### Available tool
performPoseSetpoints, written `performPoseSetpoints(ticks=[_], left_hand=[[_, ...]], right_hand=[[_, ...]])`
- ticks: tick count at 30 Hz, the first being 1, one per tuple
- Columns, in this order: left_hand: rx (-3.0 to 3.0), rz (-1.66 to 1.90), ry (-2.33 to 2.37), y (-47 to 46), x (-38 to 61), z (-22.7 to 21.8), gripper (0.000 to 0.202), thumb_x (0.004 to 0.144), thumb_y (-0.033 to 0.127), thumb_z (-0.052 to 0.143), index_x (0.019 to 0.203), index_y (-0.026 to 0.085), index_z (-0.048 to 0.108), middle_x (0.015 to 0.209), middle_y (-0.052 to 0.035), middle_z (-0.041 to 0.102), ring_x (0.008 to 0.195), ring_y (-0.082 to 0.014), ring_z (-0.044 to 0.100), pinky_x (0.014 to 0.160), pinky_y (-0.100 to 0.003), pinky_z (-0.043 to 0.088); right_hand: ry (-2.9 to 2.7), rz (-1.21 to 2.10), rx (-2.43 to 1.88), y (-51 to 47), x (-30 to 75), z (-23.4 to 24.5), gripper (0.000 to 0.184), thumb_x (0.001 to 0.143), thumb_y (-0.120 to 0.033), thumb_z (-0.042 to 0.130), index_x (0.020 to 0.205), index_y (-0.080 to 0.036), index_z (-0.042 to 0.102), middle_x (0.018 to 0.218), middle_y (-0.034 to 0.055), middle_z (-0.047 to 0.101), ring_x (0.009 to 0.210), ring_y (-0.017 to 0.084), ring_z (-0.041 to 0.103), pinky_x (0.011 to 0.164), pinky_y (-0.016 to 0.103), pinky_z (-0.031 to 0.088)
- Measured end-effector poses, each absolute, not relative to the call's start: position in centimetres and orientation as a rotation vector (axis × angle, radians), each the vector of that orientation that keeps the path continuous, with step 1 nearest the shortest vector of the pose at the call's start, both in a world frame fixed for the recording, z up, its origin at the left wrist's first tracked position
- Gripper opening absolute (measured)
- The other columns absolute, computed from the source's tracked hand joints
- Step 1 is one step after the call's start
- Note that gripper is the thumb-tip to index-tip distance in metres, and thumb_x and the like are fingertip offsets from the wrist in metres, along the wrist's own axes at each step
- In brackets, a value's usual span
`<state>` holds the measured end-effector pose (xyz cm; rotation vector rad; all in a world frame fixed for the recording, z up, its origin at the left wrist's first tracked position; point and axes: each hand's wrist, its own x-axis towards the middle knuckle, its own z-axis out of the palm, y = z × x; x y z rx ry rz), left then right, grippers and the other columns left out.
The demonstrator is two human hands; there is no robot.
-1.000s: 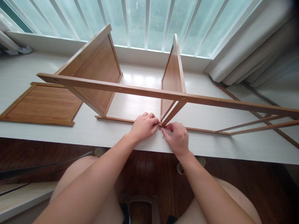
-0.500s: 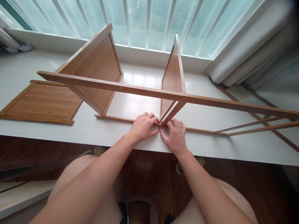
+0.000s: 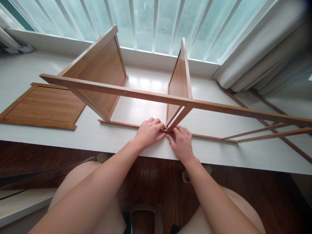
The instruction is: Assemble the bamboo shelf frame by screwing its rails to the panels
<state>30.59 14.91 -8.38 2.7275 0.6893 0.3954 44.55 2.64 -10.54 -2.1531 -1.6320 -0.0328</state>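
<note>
A half-built wooden shelf frame lies on its side on a white ledge (image 3: 102, 138). Its lower rail (image 3: 207, 137) rests flat on the ledge and its upper rail (image 3: 136, 93) runs above. An upright panel (image 3: 179, 79) meets the lower rail just beyond my hands. My left hand (image 3: 149, 131) has its fingers curled on the lower rail at that joint. My right hand (image 3: 181, 143) pinches a small metal tool there, mostly hidden under the fingers. The two hands almost touch.
A second upright panel (image 3: 102, 70) stands to the left. A loose wooden panel (image 3: 42, 107) lies flat at far left. Thin frame bars (image 3: 265, 130) stretch to the right. Window bars and a curtain (image 3: 263, 42) lie behind. My knees and dark wood floor (image 3: 158, 182) sit below.
My right hand has shifted slightly up and left onto the rail joint, covering the small metal piece seen a second ago. The left hand has hardly moved.
</note>
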Motion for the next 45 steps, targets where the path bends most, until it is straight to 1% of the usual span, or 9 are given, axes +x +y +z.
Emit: performPoseSetpoints(ticks=[9,16,19,24,27,31,39,42,45], left_hand=[[2.711,0.381,0.691,14.95,30.6,-8.3,0.02,0.089,0.041,0.054,0.098,0.026,0.063,0.105,-0.0024,0.06,0.1,-0.0225,0.049,0.082,-0.036,0.043],[2.696,0.362,0.679,14.89,30.49,-8.03,0.023,0.084,0.043,0.059,0.1,0.026,0.063,0.106,-0.0035,0.06,0.102,-0.0237,0.049,0.083,-0.037,0.043],[2.692,0.367,0.698,14.81,30.54,-8.01,0.025,0.083,0.044,0.061,0.1,0.026,0.064,0.105,-0.0038,0.06,0.102,-0.0242,0.049,0.084,-0.038,0.043],[2.696,0.35,0.733,14.71,30.74,-8.0,0.019,0.085,0.039,0.059,0.097,0.025,0.064,0.105,-0.0046,0.061,0.102,-0.0242,0.05,0.082,-0.037,0.043],[2.703,0.363,0.747,14.63,30.81,-8.04,0.017,0.086,0.036,0.057,0.096,0.025,0.064,0.104,-0.0041,0.061,0.101,-0.0238,0.05,0.081,-0.037,0.043],[2.711,0.369,0.747,14.55,30.83,-8.11,0.016,0.088,0.036,0.055,0.096,0.025,0.064,0.104,-0.004,0.06,0.101,-0.0234,0.05,0.081,-0.037,0.043],[2.713,0.367,0.743,14.68,30.85,-8.16,0.016,0.088,0.034,0.054,0.095,0.024,0.064,0.103,-0.0047,0.06,0.1,-0.0236,0.05,0.081,-0.037,0.043],[2.709,0.377,0.736,14.74,30.82,-8.2,0.015,0.087,0.034,0.055,0.095,0.025,0.064,0.103,-0.0042,0.06,0.1,-0.0235,0.05,0.08,-0.037,0.043],[2.695,0.38,0.732,14.75,30.72,-8.11,0.014,0.086,0.033,0.057,0.096,0.025,0.064,0.103,-0.0038,0.06,0.1,-0.0234,0.05,0.081,-0.036,0.043]], right_hand=[[-1.626,-0.026,-2.153,2.8,44.64,-10.53,0.014,0.092,-0.031,0.055,0.103,-0.023,0.059,0.116,0.0048,0.06,0.108,0.023,0.049,0.096,0.039,0.029],[-1.628,-0.039,-2.15,2.84,44.59,-10.59,0.017,0.092,-0.033,0.052,0.102,-0.021,0.059,0.115,0.0076,0.061,0.108,0.025,0.049,0.095,0.041,0.029],[-1.633,-0.033,-2.134,2.81,44.59,-10.54,0.019,0.09,-0.035,0.054,0.102,-0.021,0.059,0.115,0.0085,0.06,0.108,0.026,0.048,0.095,0.042,0.029],[-1.637,-0.042,-2.136,2.79,44.61,-10.62,0.017,0.088,-0.032,0.056,0.101,-0.021,0.058,0.115,0.0089,0.06,0.107,0.026,0.048,0.094,0.042,0.03],[-1.638,-0.046,-2.146,2.82,44.58,-10.67,0.018,0.089,-0.033,0.055,0.102,-0.021,0.058,0.115,0.0092,0.061,0.107,0.027,0.049,0.094,0.042,0.03],[-1.628,-0.05,-2.157,2.86,44.51,-10.65,0.018,0.09,-0.035,0.054,0.101,-0.021,0.058,0.114,0.0085,0.061,0.107,0.026,0.049,0.094,0.042,0.03],[-1.62,-0.04,-2.137,2.9,44.59,-10.75,0.017,0.09,-0.034,0.053,0.101,-0.021,0.058,0.114,0.0091,0.061,0.107,0.027,0.049,0.094,0.042,0.029],[-1.621,-0.012,-2.117,2.82,44.71,-10.78,0.019,0.089,-0.034,0.055,0.103,-0.021,0.058,0.113,0.0087,0.061,0.107,0.027,0.049,0.095,0.042,0.03],[-1.583,-0.009,-2.066,2.61,44.75,-10.52,0.025,0.086,-0.029,0.057,0.11,-0.021,0.055,0.113,0.0079,0.06,0.106,0.026,0.05,0.097,0.042,0.03]])
